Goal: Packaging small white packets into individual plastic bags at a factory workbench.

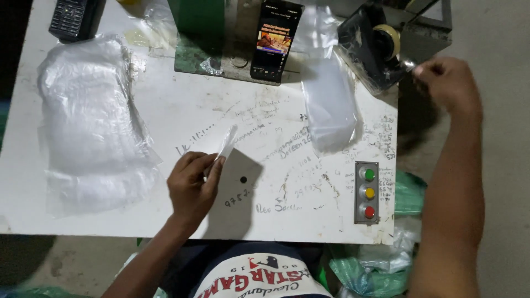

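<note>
On the white table, near its front edge: left hand pinched on a small folded clear bag, long axis tilted up and to the right. Far off at the back right corner: right hand closed at the tape dispenser, fingertips apparently gripping the tape end, though hard to confirm. Hands well apart. Dispenser partly cut off, tape itself barely discernible.

White scribbled bench is carrying a btn box; clear bags are lying far left of box, phone up-left, tape dispenser above.
</note>
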